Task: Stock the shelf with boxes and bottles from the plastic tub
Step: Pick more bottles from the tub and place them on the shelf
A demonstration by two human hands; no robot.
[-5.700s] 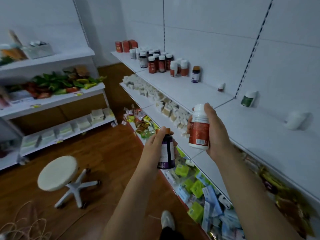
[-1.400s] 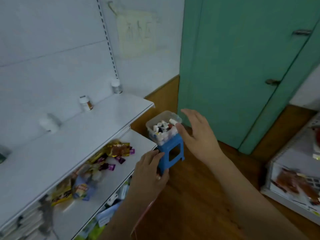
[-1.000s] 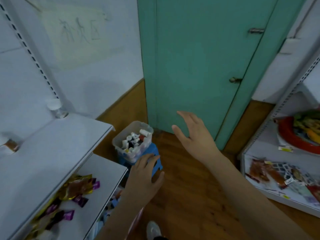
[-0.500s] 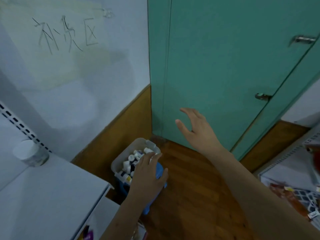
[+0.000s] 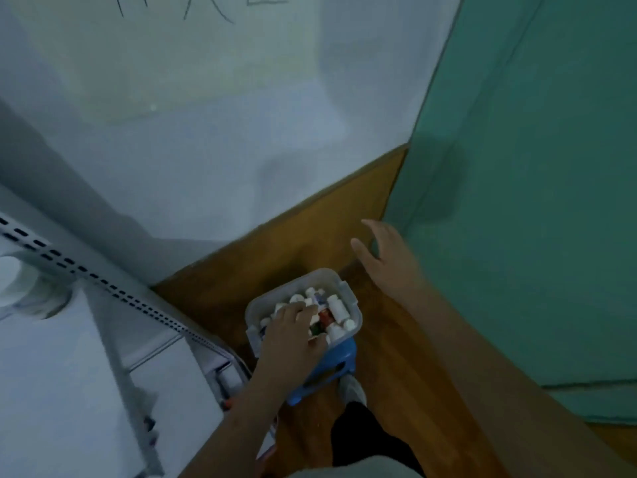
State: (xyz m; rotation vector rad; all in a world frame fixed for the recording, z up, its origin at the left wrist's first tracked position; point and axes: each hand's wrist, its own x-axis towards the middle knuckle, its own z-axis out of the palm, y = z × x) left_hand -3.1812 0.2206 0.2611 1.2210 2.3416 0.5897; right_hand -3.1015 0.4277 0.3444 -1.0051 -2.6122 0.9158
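Fingers of the left hand (image 5: 291,334) curl down among white-capped bottles (image 5: 336,310) in a clear plastic tub (image 5: 300,282) at lower centre; whether they grip one cannot be told. The right hand (image 5: 387,260) hovers above and to the right, fingers spread, holding nothing. The tub sits on a blue stool (image 5: 332,369) on the wooden floor (image 5: 389,360), between the white shelf (image 5: 51,374) at lower left and the green door (image 5: 534,201) at right.
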